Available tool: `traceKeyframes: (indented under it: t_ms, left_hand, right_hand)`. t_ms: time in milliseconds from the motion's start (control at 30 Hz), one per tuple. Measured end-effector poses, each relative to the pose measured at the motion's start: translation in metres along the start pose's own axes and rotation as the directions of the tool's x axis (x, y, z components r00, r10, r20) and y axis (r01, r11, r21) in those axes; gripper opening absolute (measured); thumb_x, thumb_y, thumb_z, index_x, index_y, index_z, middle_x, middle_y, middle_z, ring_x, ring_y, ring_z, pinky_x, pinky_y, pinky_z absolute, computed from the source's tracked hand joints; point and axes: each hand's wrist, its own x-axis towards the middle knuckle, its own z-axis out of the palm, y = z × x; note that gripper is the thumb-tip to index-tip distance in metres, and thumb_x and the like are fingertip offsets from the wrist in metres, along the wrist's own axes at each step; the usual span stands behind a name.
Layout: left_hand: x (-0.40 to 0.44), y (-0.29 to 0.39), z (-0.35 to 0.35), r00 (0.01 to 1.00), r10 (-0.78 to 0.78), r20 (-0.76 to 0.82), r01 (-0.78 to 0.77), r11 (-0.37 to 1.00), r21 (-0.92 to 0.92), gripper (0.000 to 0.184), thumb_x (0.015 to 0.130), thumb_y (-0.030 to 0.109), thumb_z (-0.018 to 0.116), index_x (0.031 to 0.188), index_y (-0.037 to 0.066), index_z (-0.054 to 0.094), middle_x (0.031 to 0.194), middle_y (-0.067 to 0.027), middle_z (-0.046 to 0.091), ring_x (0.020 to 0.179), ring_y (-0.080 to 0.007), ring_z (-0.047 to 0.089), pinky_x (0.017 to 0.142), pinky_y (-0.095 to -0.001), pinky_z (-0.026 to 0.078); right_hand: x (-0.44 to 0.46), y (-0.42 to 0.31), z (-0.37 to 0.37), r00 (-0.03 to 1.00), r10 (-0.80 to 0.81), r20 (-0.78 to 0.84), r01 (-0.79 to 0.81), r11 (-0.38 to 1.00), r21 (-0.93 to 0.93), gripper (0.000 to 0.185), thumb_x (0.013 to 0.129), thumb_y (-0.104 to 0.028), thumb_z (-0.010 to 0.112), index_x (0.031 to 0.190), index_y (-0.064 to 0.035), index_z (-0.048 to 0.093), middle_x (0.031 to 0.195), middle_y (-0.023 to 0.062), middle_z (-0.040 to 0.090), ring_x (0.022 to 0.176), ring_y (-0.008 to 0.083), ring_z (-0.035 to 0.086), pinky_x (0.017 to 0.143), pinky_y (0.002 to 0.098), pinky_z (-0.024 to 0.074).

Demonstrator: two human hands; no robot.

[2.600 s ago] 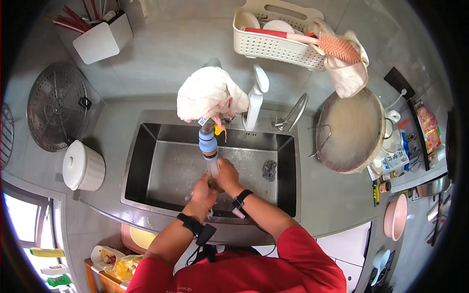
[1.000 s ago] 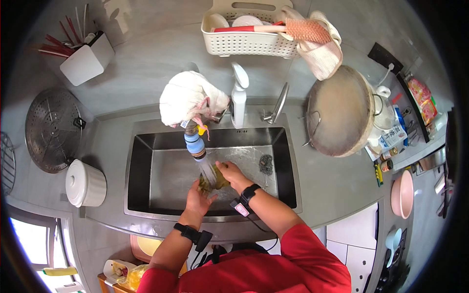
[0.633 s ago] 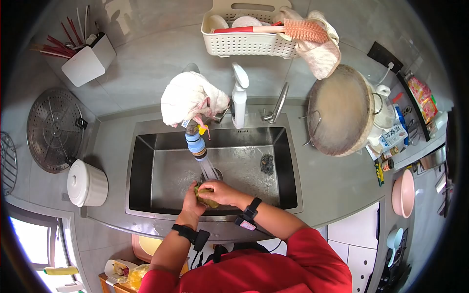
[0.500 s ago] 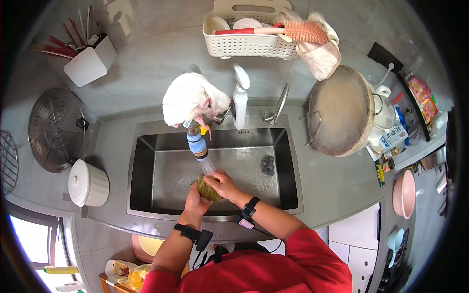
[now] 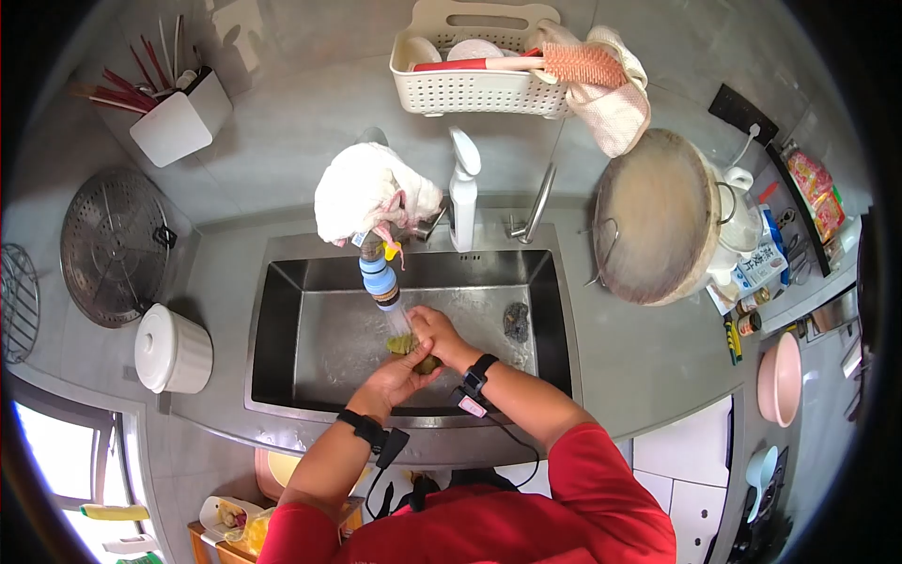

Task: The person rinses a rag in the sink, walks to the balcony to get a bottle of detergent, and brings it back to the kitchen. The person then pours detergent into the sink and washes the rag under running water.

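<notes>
An olive-green leafy vegetable [image 5: 398,344], crumpled like pickled greens, is between my two hands over the sink [image 5: 329,376]. My left hand [image 5: 396,378] is wrapped round it from below, with the thumb on top. My right hand [image 5: 438,338] closes on its right side, just under the running water. The water comes from a blue faucet extension [image 5: 379,279] above my fingers. Part of the vegetable is hidden by my hands. A dark scouring pad [image 5: 516,321] lies on the sink floor to the right.
Behind the sink are a white cloth [image 5: 362,193] over the faucet, a white spray bottle [image 5: 462,193] and a metal spout [image 5: 537,202]. A big round wooden-looking lid [image 5: 653,216] stands to the right. A white lidded pot [image 5: 173,349] is on the left.
Both hands have moved slightly right with the vegetable. It is now squeezed into a smaller bundle, and my right hand has turned to grip its side rather than its top.
</notes>
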Motion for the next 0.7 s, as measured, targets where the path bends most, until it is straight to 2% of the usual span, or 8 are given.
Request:
traceKeyframes:
  t_ms: [33,167,267,300,333,400,567,700]
  left_hand:
    - [0.003,0.002,-0.005,1.0,-0.029,0.004,0.029,1.0,-0.006,0.053,0.084,0.031,0.071,0.127,0.009,0.048,0.12,-0.0083,0.058,0.108,-0.0237,0.058,0.082,-0.0322,0.051]
    - [0.007,0.008,-0.007,0.997,0.01,-0.075,-0.01,1.0,-0.002,0.037,0.085,0.023,0.071,0.116,0.008,0.056,0.104,-0.0056,0.065,0.092,-0.0187,0.064,0.07,-0.0246,0.05]
    - [0.01,0.013,-0.006,0.985,0.002,-0.171,0.012,0.997,0.078,0.031,0.085,0.016,0.071,0.112,0.007,0.058,0.103,-0.005,0.065,0.088,-0.0168,0.064,0.068,-0.0243,0.05]
    - [0.011,0.014,-0.005,0.984,0.006,-0.176,0.007,0.997,0.075,0.031,0.085,0.016,0.071,0.112,0.007,0.058,0.103,-0.005,0.065,0.088,-0.0168,0.064,0.068,-0.0243,0.05]
    - [0.012,0.015,-0.005,0.984,-0.02,-0.178,0.036,0.996,0.087,0.03,0.084,0.014,0.071,0.112,0.008,0.059,0.101,-0.0049,0.066,0.087,-0.0166,0.064,0.067,-0.0244,0.051]
    - [0.014,0.015,-0.006,0.981,-0.05,-0.187,0.07,0.992,0.103,0.03,0.084,0.012,0.07,0.111,0.008,0.06,0.1,-0.0047,0.066,0.086,-0.0164,0.064,0.067,-0.0245,0.051]
    - [0.019,0.011,-0.007,0.969,-0.09,-0.229,0.122,0.985,0.126,0.031,0.083,0.01,0.071,0.111,0.006,0.059,0.099,-0.0055,0.066,0.087,-0.0183,0.064,0.062,-0.0253,0.052]
    - [0.022,0.007,-0.018,0.961,-0.1,-0.258,0.131,0.985,0.109,0.029,0.083,0.011,0.07,0.11,0.006,0.059,0.1,-0.0053,0.066,0.085,-0.0183,0.064,0.062,-0.0259,0.052]
  right_hand:
    - [0.011,-0.001,-0.005,0.993,0.065,0.101,-0.049,0.986,-0.158,0.032,0.093,-0.023,0.046,0.108,0.002,0.061,0.1,0.0189,0.065,0.093,0.0279,0.062,0.083,0.0358,0.0466]
    - [0.041,-0.012,-0.018,0.951,0.069,0.303,0.033,0.947,-0.32,0.039,0.094,-0.027,0.046,0.117,0.003,0.056,0.109,0.0223,0.063,0.102,0.0323,0.061,0.087,0.0389,0.0461]
    - [0.076,-0.015,-0.031,0.991,-0.116,-0.069,0.076,0.903,-0.423,0.055,0.095,-0.034,0.049,0.131,0.0074,0.041,0.12,0.0264,0.058,0.111,0.0374,0.057,0.092,0.0403,0.0448]
    - [0.1,-0.005,-0.043,0.991,-0.111,-0.075,0.075,0.923,-0.376,0.06,0.094,-0.038,0.048,0.131,0.0081,0.042,0.128,0.029,0.051,0.121,0.0408,0.049,0.1,0.0428,0.0393]
    - [0.102,-0.027,-0.051,0.99,-0.047,-0.134,0.002,0.948,-0.318,0.061,0.093,-0.038,0.049,0.131,0.0085,0.042,0.128,0.0302,0.05,0.121,0.0408,0.049,0.1,0.0432,0.039]
    - [0.129,-0.02,-0.06,0.977,-0.113,-0.182,0.061,0.961,-0.271,0.06,0.09,-0.032,0.054,0.131,0.0096,0.039,0.125,0.0341,0.05,0.118,0.0437,0.049,0.099,0.0444,0.0396]
    - [0.152,-0.032,-0.06,0.966,-0.075,-0.248,-0.034,0.912,-0.409,0.073,0.088,-0.022,0.055,0.137,0.0175,0.019,0.131,0.0396,0.04,0.123,0.047,0.043,0.104,0.0439,0.0354]
    - [0.167,-0.025,-0.051,0.956,-0.068,-0.287,-0.044,0.929,-0.367,0.074,0.087,-0.018,0.053,0.137,0.0205,0.014,0.136,0.0416,0.032,0.127,0.0478,0.037,0.108,0.0423,0.0314]
